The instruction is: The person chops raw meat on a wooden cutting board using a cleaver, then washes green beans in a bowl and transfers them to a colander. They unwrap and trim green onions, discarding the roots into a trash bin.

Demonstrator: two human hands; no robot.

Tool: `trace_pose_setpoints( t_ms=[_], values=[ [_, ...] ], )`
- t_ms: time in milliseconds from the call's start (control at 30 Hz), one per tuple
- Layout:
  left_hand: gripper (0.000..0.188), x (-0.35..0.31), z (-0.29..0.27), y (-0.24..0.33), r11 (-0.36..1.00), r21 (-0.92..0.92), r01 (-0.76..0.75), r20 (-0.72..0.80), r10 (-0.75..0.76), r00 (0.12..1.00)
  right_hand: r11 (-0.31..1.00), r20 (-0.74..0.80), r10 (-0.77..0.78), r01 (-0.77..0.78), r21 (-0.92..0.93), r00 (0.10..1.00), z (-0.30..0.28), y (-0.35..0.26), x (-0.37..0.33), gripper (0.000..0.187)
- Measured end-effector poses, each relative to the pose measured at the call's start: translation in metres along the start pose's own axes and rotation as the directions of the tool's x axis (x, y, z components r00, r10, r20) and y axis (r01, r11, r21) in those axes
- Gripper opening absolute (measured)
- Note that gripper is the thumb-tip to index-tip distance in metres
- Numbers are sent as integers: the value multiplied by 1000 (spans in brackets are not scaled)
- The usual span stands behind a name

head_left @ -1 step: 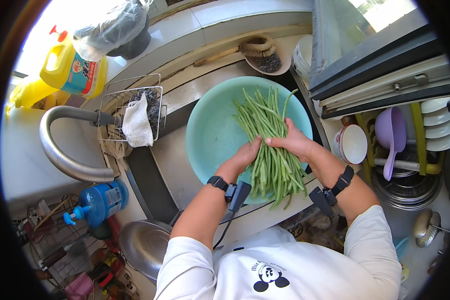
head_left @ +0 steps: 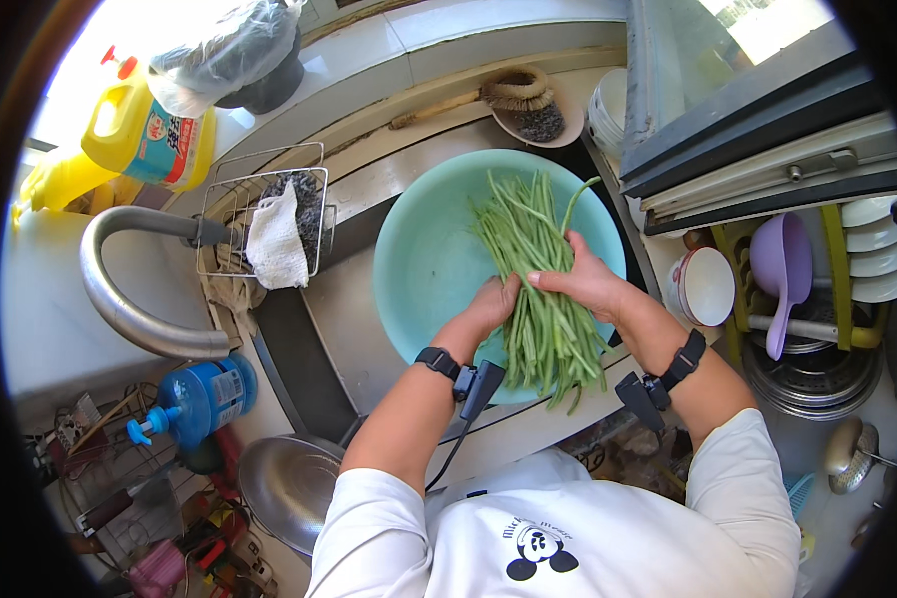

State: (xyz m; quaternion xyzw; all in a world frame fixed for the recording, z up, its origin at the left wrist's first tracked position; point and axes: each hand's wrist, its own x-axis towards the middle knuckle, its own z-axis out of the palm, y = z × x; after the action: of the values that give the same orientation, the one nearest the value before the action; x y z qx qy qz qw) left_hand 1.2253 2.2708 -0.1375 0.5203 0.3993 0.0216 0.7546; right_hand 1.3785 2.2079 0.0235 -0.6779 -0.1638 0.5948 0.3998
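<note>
Both my hands are closed round a thick bundle of long green beans, over the right side of a wide pale-green basin. My left hand grips the bundle's left side. My right hand wraps it from the right, thumb across the front. The far ends of the beans fan out inside the basin, and the near ends hang past its front rim. Part of my left fingers is hidden behind the beans.
The basin stands over a steel sink. A curved tap and a wire rack with a white cloth are left. Nearby are a blue pump bottle and a wok. Right are a bowl and purple ladle.
The lower ends of the green beans have shifted slightly to the left. Both hands stay closed round the bundle in nearly the same place.
</note>
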Motion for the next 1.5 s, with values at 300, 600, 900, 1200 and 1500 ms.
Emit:
trace_pose_setpoints(
  t_ms=[300, 600, 900, 1200, 1500],
  values=[
    [64, -9, -45, -20, 945, 326, 39, -627, 185, 757, 671, -29, -203, 118, -732, 979, 9, 79, 63, 79],
    [83, -12, -23, 5, 400, 875, 272, -208, -196, 958, 363, 2, 196, -71, -929, 981, 17, 115, 98, 93],
    [93, -30, -52, 32, 927, 8, 375, -374, -345, 861, 835, -306, 4, -171, -523, 952, -39, 123, 114, 88],
    [83, -24, -30, 33, 859, -511, -38, -89, -9, 996, 999, 142, 27, -30, 21, 989, 25, 60, 63, 79],
    [92, -27, -44, 26, 753, 647, 122, -409, 208, 889, 680, -175, -197, 6, -734, 965, -13, 82, 70, 99]
  ],
)
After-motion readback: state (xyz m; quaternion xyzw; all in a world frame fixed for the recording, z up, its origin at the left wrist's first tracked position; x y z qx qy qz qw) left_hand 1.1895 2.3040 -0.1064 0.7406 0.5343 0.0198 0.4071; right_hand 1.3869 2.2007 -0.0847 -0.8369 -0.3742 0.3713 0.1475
